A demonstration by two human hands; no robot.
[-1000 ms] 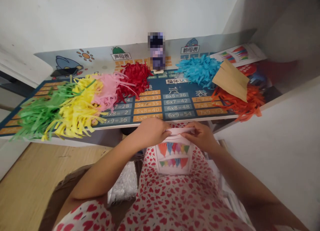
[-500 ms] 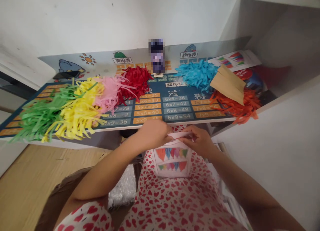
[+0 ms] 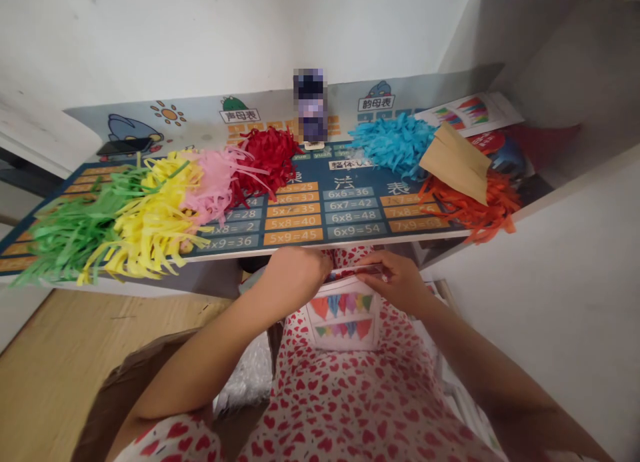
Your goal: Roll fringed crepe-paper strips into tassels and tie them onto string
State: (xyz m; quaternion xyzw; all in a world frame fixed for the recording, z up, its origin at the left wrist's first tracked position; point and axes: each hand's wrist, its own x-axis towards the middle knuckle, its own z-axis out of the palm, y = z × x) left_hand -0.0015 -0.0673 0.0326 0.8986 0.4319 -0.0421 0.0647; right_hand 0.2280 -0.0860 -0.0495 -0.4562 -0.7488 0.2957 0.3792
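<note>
Pinching the top edge of a white flat pennant-printed packet point(image 3: 344, 317), right hand point(image 3: 397, 285) closed on it just below the white-edged desk point(image 3: 240, 253); left hand point(image 3: 295, 275) curled at the opposite top corner, fingertips hidden, grip cannot be told. Risk: uneven pulling could tear the rim. Contents unseen. Brown cardboard box point(image 3: 115, 382), below desk leftward, appears to hold clear crinkled plastic point(image 3: 250, 375)

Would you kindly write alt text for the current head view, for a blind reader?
A person's right hand holds a bunting-printed packet over their lap, left hand at its top, before a desk bearing colourful fringed bundles.
</note>
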